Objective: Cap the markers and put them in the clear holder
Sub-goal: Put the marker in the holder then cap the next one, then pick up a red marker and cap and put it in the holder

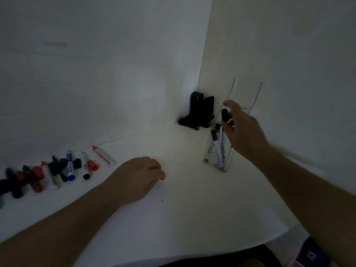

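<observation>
At right of centre, the right hand (242, 130) pinches a black-capped marker (224, 115) upright over the clear holder (215, 158), where other capped markers (216, 143) already stand. The left hand (142, 176) rests on the white surface (183, 209) at centre, fingers loosely curled, holding nothing. Loose markers and caps (57, 170) lie in a row at lower left. A dark object (198, 112) sits in the corner.

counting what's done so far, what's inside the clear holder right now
The clear holder has a few capped markers standing in it. The right hand holds a black-capped marker over it and hides the holder's right part.
</observation>
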